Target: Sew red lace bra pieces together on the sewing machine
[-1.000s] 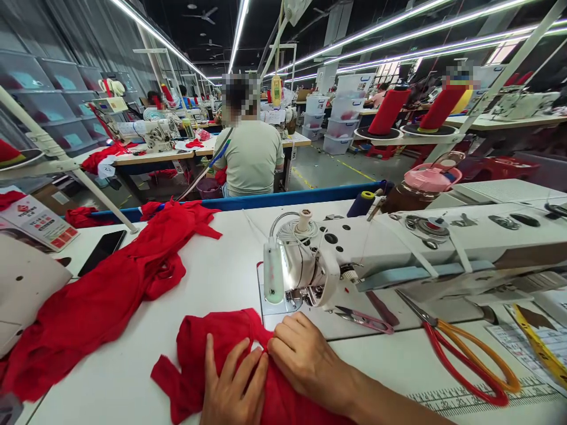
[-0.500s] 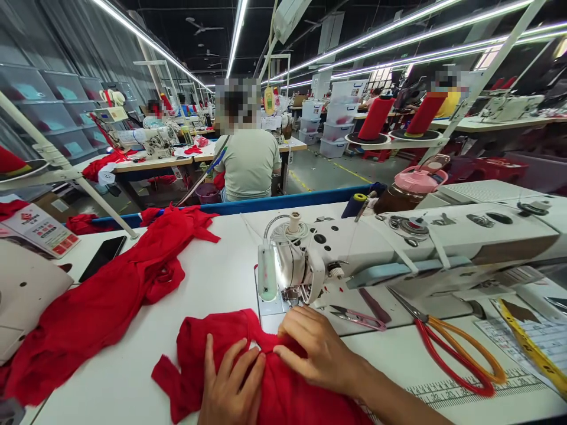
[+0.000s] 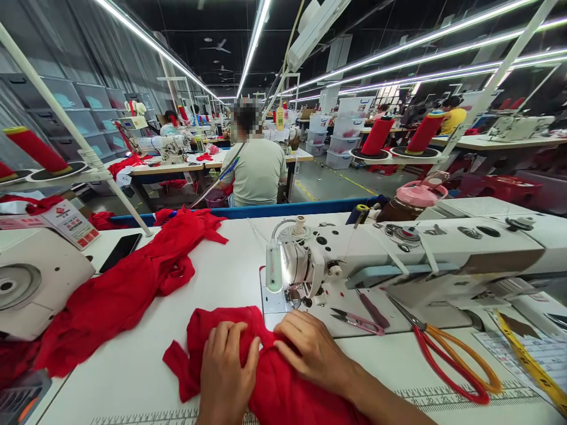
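A red garment piece (image 3: 270, 383) lies on the white sewing table (image 3: 221, 277) at the front edge. My left hand (image 3: 225, 372) rests flat on it with fingers spread. My right hand (image 3: 312, 351) presses on the cloth's upper edge just in front of the needle plate, fingertips pinching a fold. The white sewing machine (image 3: 398, 248) stands right behind my right hand, its presser foot (image 3: 295, 298) a short way beyond the cloth.
A long heap of red fabric (image 3: 128, 289) trails across the left of the table beside a black phone (image 3: 120, 252). Thread snips (image 3: 357, 320) and orange-handled scissors (image 3: 452, 360) lie right of my hands. A person in a pale shirt (image 3: 257, 168) sits ahead, back turned.
My left hand has slid up onto the red piece. My right hand shifted slightly along the fold. The view has tilted and moved a little to the left.
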{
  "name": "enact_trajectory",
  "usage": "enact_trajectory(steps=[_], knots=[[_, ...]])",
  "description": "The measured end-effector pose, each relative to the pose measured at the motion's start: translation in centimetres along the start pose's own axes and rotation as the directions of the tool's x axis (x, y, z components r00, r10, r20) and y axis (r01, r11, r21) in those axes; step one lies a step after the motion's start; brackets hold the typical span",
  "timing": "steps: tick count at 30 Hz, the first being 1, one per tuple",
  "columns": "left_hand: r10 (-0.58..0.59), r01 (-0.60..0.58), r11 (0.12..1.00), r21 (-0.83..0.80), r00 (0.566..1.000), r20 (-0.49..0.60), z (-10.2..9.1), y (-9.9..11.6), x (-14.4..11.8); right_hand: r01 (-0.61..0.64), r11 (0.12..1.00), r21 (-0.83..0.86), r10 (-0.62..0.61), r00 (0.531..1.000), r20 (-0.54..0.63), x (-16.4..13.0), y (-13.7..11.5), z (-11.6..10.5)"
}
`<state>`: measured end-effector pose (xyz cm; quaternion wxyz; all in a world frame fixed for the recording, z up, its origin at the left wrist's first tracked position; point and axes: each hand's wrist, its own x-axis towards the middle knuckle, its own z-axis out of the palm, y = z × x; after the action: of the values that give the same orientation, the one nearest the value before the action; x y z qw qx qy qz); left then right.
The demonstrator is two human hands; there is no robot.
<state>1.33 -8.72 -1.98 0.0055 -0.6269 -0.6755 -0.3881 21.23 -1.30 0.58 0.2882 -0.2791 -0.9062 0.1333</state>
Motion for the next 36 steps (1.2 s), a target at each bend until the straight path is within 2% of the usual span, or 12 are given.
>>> enact_trajectory(steps=[5, 9, 12, 14, 16, 18, 23, 26, 29, 30, 32, 36], knots=[[-0.065, 0.080, 0.990, -0.119, 0.990, 0.127, 0.1, 0.9, 1.2, -0.014, 0.997, 0.071, 0.017, 0.999, -0.041, 0.4, -0.6, -0.4], [-0.108, 0.166, 0.953, -0.255, 0.968, 0.226, -2.1, 1.1, 1.4, -0.049, 0.979, 0.199, 0.062, 0.996, -0.059, 1.2, -1.6, -1.4], [-0.115, 0.280, 0.871, -0.403, 0.915, 0.387, -4.3, 0.9, 1.3, -0.026, 0.939, 0.342, 0.045, 0.998, -0.049, 2.3, -2.7, -2.2], [-0.085, 0.348, 0.799, -0.491, 0.873, 0.481, -5.5, 0.8, 1.2, 0.026, 0.920, 0.392, -0.033, 0.999, 0.010, 3.4, -3.4, -2.5], [-0.059, 0.391, 0.748, -0.536, 0.844, 0.533, -6.5, 0.7, 1.2, 0.057, 0.892, 0.449, -0.121, 0.986, 0.116, 4.4, -3.8, -2.7], [-0.051, 0.435, 0.704, -0.561, 0.819, 0.572, -7.1, 0.6, 1.2, 0.011, 0.848, 0.529, -0.156, 0.960, 0.231, 5.2, -3.9, -2.7], [-0.070, 0.505, 0.620, -0.601, 0.798, 0.598, -7.6, 0.5, 0.8, -0.282, 0.642, 0.713, -0.012, 0.926, 0.378, 5.4, -3.9, -1.7], [-0.097, 0.530, 0.621, -0.577, 0.782, 0.615, -7.2, 0.8, 0.2, -0.364, 0.498, 0.787, 0.053, 0.919, 0.391, 4.8, -4.0, -1.1], [-0.144, 0.518, 0.645, -0.562, 0.804, 0.577, -6.8, 1.2, -0.2, -0.396, 0.367, 0.842, 0.087, 0.915, 0.393, 4.1, -4.1, -0.6], [-0.150, 0.511, 0.646, -0.567, 0.814, 0.562, -6.6, 1.3, -0.3, -0.400, 0.351, 0.847, 0.103, 0.915, 0.389, 3.9, -4.0, -0.5], [-0.140, 0.494, 0.646, -0.582, 0.826, 0.546, -6.5, 1.3, -0.4, -0.393, 0.374, 0.840, 0.136, 0.919, 0.369, 3.6, -3.8, -0.4], [-0.124, 0.487, 0.656, -0.577, 0.824, 0.553, -6.1, 0.8, -0.4, -0.425, 0.402, 0.811, 0.154, 0.905, 0.398, 3.3, -3.3, -0.8]])
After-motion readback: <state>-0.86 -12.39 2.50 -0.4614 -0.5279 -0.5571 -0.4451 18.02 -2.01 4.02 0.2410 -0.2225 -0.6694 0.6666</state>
